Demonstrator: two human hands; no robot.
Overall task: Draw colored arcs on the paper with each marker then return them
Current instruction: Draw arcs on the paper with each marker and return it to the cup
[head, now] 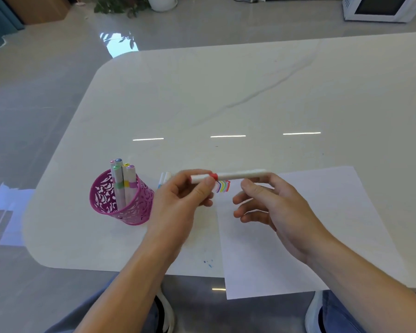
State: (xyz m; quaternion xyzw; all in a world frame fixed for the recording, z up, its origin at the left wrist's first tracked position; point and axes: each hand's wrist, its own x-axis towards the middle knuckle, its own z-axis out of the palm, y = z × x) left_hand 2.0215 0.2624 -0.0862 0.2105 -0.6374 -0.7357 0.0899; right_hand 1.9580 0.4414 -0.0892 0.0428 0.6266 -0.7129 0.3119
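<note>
A white marker with a red band point(235, 175) lies level in the air above the paper point(308, 227). My left hand point(183, 195) pinches its capped left end between thumb and fingers. My right hand point(271, 200) holds the right part of the barrel with its fingers curled under it. Below the marker, several small colored arcs point(222, 186) are drawn at the paper's top left corner. A pink cut-out metal cup point(120, 200) to the left holds several white markers point(123, 181) with colored bands and ends.
Two more markers point(164, 179) lie on the white marble table point(226, 92) just behind my left hand. Small blue ink spots point(208, 263) mark the table near its front edge. The paper overhangs that edge above my knees.
</note>
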